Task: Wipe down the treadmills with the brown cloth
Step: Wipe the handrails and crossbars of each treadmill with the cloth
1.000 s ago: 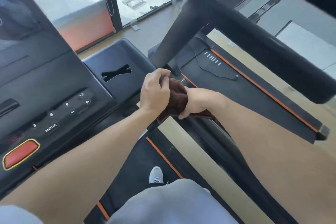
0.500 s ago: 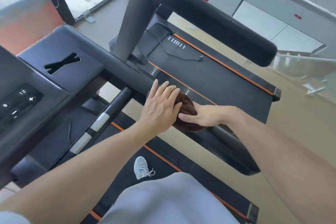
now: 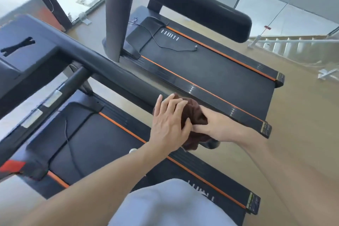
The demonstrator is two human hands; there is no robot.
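Note:
The brown cloth is bunched round the right handrail of the near treadmill, close to the rail's rear end. My left hand lies over the cloth and rail from the left, fingers fairly straight and pressing on it. From the right, my right hand grips the cloth, thumb on top, with its fingers hidden under the rail. A fold of cloth hangs below the rail end.
A second treadmill stands just to the right, its thick black handrail overhead and a cable lying on its belt. The near console and red stop button are at left. A stair railing is at far right.
Both hands and the cloth have slid back along the handrail toward its rear end. My left hand went from curled round the rail to laid flat. The view swung right.

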